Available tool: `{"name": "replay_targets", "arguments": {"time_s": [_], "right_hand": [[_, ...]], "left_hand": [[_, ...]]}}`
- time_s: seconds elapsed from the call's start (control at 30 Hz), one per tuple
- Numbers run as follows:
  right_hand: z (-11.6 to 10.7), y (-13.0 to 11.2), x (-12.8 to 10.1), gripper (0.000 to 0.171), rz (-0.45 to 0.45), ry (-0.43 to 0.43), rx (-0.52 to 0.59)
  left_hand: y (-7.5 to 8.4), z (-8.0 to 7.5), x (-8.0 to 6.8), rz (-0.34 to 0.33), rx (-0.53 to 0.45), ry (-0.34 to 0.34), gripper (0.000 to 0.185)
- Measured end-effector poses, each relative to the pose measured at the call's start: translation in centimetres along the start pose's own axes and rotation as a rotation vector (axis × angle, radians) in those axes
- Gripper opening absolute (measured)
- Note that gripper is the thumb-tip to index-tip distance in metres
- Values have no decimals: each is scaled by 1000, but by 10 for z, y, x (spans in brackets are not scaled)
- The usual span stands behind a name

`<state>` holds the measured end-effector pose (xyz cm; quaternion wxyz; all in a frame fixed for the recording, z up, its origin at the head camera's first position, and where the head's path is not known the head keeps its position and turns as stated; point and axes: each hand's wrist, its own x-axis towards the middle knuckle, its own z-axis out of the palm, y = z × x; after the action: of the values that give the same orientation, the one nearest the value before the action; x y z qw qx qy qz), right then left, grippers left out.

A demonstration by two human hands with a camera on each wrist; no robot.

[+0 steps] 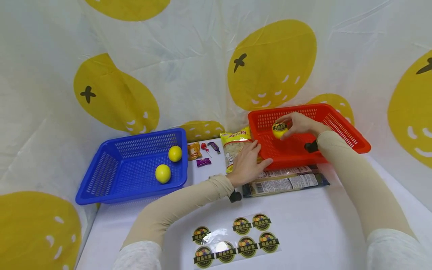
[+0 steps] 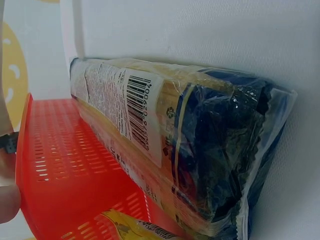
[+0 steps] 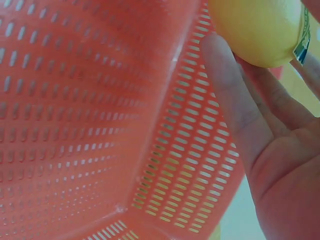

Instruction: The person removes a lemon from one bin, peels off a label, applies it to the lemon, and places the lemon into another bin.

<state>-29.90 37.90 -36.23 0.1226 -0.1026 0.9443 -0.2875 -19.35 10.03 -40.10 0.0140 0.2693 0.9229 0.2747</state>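
Note:
My right hand [image 1: 297, 123] pinches a yellow lemon [image 1: 278, 134] between thumb and fingers, inside the red basket [image 1: 362, 144]. A round dark label with gold lettering is stuck on the lemon; in the right wrist view one label edge sticks up from the yellow skin [image 3: 260, 30]. At the basket's near left corner, my left hand [image 1: 245, 165] rests with fingers spread out and touching the rim. The left wrist view shows just a bit of its thumb [image 2: 7, 202] by the red wall. Two more lemons, one nearer [image 1: 163, 173], lie in the blue basket [image 1: 111, 187].
A transparent sheet of round labels [image 1: 236, 240] lies in front. Long noodle packs [image 1: 287, 185] sit along the red basket's near side, with a yellow snack bag [image 1: 233, 148] at its left. Small wrapped candies [image 1: 204, 162] and a red lollipop [image 1: 204, 146] lie between the baskets.

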Motion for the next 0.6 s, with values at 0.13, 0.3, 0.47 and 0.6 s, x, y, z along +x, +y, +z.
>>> {"name": "replay_targets", "arguments": {"time_s": [0.13,0.3,0.47,0.6], "right_hand": [[10,7,3,74,-7,-10,-43],[18,14,8,73,-3,-30,-88],[24,18,10,75,11,-56,-112],[26,20,12,75,3,-63,-134]], "left_hand": [[0,2,-1,-1,-6,2,72],[0,2,-1,-4,-9,1,72],[0,3,-2,-5,7,-5,71],[0,2,-2,-11,11,-9,72]]}}
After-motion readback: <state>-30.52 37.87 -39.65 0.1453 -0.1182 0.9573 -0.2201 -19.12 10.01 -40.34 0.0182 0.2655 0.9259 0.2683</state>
